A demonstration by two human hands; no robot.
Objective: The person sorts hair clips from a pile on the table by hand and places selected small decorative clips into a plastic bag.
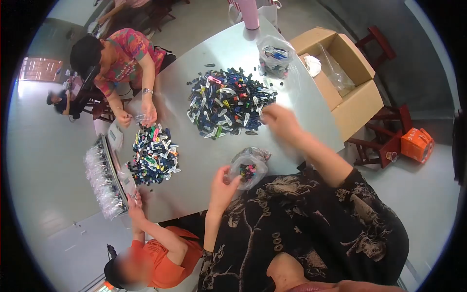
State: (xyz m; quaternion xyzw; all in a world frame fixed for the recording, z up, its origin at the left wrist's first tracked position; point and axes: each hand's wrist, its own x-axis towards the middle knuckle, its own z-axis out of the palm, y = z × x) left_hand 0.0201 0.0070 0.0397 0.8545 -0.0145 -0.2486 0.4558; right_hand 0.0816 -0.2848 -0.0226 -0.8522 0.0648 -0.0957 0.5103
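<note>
A large pile of small hair clips [226,104], mostly dark with some clear and coloured ones, lies on the metal table [204,160]. My right hand [282,121] is at the pile's right edge, its fingers drawn together; motion blur hides what they hold. My left hand [225,187] pinches the rim of a clear plastic bag [253,181] near the table's front edge. Small dark, red and green pieces show inside that bag. Another filled clear bag [275,57] stands beyond the pile.
A second clip pile [154,155] lies left, near two co-workers [129,58] [165,253]. A tray of bagged items [104,177] is at the left edge. An open cardboard box [340,78], pink bottle [249,14], and red stools [384,141] stand around.
</note>
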